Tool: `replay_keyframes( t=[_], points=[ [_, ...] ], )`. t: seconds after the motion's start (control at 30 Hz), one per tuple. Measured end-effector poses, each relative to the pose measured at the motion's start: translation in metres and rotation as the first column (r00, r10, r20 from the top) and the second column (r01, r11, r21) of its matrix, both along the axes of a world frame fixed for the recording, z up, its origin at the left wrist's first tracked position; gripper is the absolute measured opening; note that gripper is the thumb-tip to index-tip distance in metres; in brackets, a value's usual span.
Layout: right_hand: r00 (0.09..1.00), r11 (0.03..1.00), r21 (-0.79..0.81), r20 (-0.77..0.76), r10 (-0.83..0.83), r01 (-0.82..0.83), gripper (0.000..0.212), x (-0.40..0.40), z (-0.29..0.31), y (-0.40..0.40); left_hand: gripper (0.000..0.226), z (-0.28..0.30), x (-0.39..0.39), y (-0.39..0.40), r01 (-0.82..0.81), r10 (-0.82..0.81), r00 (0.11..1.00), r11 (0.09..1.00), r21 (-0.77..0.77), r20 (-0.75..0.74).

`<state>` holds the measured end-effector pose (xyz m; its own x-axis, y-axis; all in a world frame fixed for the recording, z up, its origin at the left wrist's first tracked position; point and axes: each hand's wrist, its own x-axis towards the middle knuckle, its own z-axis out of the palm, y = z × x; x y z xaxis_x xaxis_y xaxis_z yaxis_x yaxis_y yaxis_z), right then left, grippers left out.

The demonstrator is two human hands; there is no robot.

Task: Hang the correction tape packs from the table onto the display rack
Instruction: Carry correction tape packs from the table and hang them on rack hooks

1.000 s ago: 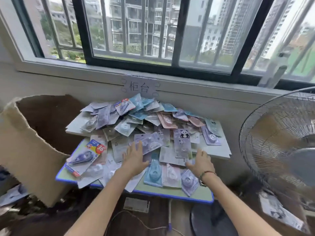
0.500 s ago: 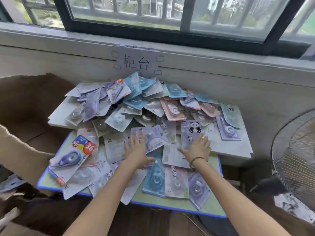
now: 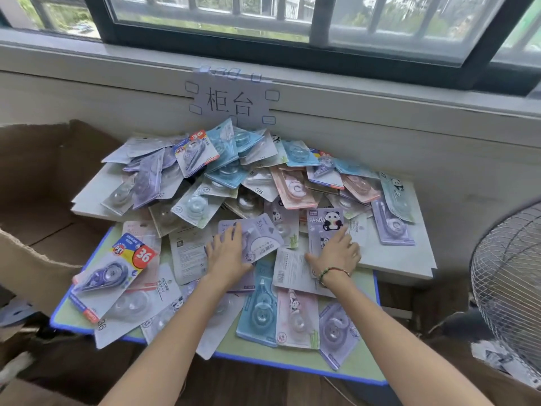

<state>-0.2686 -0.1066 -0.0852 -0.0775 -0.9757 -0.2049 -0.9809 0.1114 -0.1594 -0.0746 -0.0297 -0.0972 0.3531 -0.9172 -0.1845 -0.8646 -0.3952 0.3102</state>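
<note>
My left hand (image 3: pixel 227 254) lies spread flat on a lilac blister pack (image 3: pixel 254 235) to pin it. My right hand (image 3: pixel 336 253), grip loosely spread, rests on the purple panda-print pack (image 3: pixel 323 222) at 2 o'clock, probably to lift.

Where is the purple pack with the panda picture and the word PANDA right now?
In the head view, the purple panda pack lies right of the pile's centre, under the fingertips of the right hand, with a pink pack just behind it.

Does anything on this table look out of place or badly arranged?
Yes. The correction tape packs lie in a loose heap, overlapping at all angles, some face down. Several at the front overhang the edge of the table. The cardboard box on the left has a torn, ragged rim.
</note>
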Motion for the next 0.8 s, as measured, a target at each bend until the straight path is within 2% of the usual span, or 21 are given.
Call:
replay_keyframes(
  t=[0.3, 0.43, 0.6, 0.67, 0.8],
  points=[
    [0.974, 0.998, -0.052, 0.225, -0.016, 0.029, 0.120, -0.009, 0.030, 0.013, 0.111, 0.017, -0.014, 0.008, -0.099, 0.099, 0.995, 0.995, -0.022, -0.004],
    [0.967, 0.991, -0.122, 0.256, -0.014, 0.047, 0.121, -0.021, 0.049, 0.033, 0.097, 0.029, -0.026, 0.017, -0.123, 0.101, 0.981, 0.984, -0.126, -0.167],
    [0.958, 0.971, -0.201, 0.276, -0.074, 0.133, 0.120, -0.046, 0.075, 0.078, 0.093, 0.058, -0.052, 0.036, -0.083, 0.016, 0.965, 0.964, -0.251, -0.261],
    [0.950, 0.955, -0.229, 0.288, -0.118, 0.188, 0.120, -0.060, 0.084, 0.107, 0.098, 0.068, -0.066, 0.052, -0.050, -0.045, 0.949, 0.956, -0.289, -0.311],
    [0.924, 0.902, -0.303, 0.321, -0.206, 0.307, 0.122, -0.089, 0.101, 0.168, 0.109, 0.087, -0.093, 0.089, 0.051, -0.183, 0.930, 0.924, -0.379, -0.320]
  ],
)
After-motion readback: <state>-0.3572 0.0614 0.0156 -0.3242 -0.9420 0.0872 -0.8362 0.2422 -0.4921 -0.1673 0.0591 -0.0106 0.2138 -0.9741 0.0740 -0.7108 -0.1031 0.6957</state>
